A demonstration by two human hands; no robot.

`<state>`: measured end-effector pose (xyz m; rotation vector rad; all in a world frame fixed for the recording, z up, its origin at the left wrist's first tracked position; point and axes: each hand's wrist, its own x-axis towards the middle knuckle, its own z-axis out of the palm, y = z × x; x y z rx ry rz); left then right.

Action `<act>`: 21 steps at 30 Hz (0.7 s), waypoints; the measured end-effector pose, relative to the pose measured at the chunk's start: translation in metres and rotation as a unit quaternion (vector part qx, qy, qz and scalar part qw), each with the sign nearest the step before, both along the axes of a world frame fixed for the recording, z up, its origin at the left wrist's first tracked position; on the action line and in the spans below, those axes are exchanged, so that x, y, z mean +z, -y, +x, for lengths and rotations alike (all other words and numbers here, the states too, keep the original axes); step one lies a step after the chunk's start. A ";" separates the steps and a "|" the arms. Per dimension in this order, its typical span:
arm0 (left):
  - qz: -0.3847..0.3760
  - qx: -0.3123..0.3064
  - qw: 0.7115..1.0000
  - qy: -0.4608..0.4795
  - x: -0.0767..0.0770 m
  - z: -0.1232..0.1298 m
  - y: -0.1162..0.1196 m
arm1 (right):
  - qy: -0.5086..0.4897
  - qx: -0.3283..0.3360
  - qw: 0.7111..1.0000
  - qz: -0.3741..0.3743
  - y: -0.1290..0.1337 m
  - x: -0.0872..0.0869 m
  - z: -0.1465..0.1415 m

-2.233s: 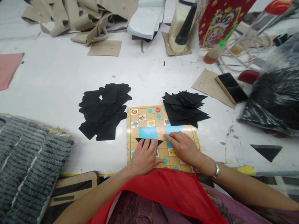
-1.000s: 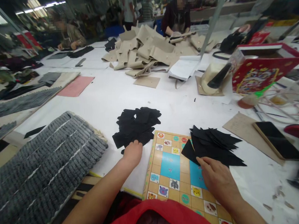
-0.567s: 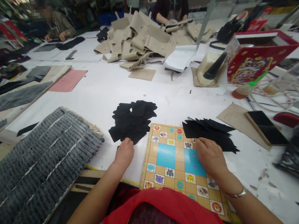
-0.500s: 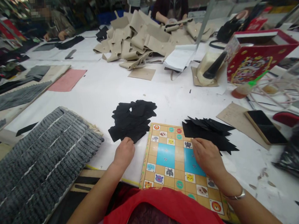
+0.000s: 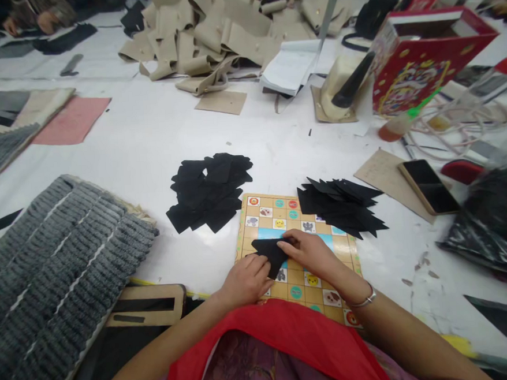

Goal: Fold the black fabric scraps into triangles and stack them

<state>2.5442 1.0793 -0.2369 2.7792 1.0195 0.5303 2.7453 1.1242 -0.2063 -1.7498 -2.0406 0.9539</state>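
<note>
Between my two hands is a black cut piece (image 5: pixel 272 254) of thin sheet material, held over a printed game board (image 5: pixel 296 271) with animal pictures. My left hand (image 5: pixel 247 278) grips its lower left edge, fingers closed. At its upper right edge my right hand (image 5: pixel 309 251) pinches it between thumb and fingers. A heap of black pieces (image 5: pixel 212 187) lies beyond the board to the left. On the right, a second pile of black pieces (image 5: pixel 341 204) overlaps the board's far right corner.
Grey ribbed strips (image 5: pixel 68 272) lie in a stack on the left. To the right are a phone (image 5: pixel 429 186) on cardboard, a black plastic bag (image 5: pixel 494 225), a glue pot (image 5: pixel 336 94) and a red box (image 5: pixel 431 67). Beige pieces (image 5: pixel 220 30) are heaped at the back.
My left hand has come from the left heap, and my right hand has moved left across the board. Both now meet on one black piece over the board. The view has tilted down.
</note>
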 end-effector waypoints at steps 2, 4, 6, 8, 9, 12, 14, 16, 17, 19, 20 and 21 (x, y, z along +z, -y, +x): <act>0.010 -0.007 1.000 -0.020 -0.001 -0.004 0.001 | 0.029 0.017 0.999 0.013 -0.002 0.000 -0.001; 0.009 -0.020 0.999 -0.046 0.000 -0.008 0.001 | 0.031 0.024 0.999 0.023 -0.004 -0.001 0.001; 0.005 -0.019 0.998 -0.055 0.003 -0.014 -0.003 | 0.019 0.001 0.999 0.035 -0.005 -0.002 0.008; 0.017 0.017 0.999 -0.035 0.008 -0.021 -0.013 | 0.002 -0.032 0.999 0.042 -0.002 -0.003 0.017; 0.028 0.047 0.998 -0.019 0.010 -0.025 -0.020 | -0.006 -0.042 0.998 0.037 0.001 -0.003 0.022; 0.065 0.135 0.989 0.003 0.021 -0.029 -0.046 | -0.017 -0.037 0.999 0.006 0.012 -0.002 0.028; 0.078 0.156 0.985 -0.007 0.026 -0.024 -0.057 | -0.010 -0.019 1.000 0.002 0.021 -0.002 0.026; 0.080 0.133 0.988 -0.014 0.028 -0.017 -0.056 | 0.005 -0.006 1.000 0.015 0.029 -0.003 0.021; 0.076 0.106 0.991 -0.015 0.027 -0.014 -0.051 | 0.013 -0.004 1.000 0.026 0.032 -0.003 0.018; 0.066 0.040 0.997 -0.016 0.021 -0.010 -0.034 | 0.025 -0.005 0.999 0.046 0.035 -0.005 0.015; 0.064 0.019 0.998 -0.018 0.016 -0.009 -0.024 | 0.030 -0.006 0.998 0.052 0.036 -0.005 0.014; 0.064 0.008 0.998 -0.021 0.011 -0.008 -0.015 | 0.037 -0.004 0.998 0.052 0.035 -0.004 0.013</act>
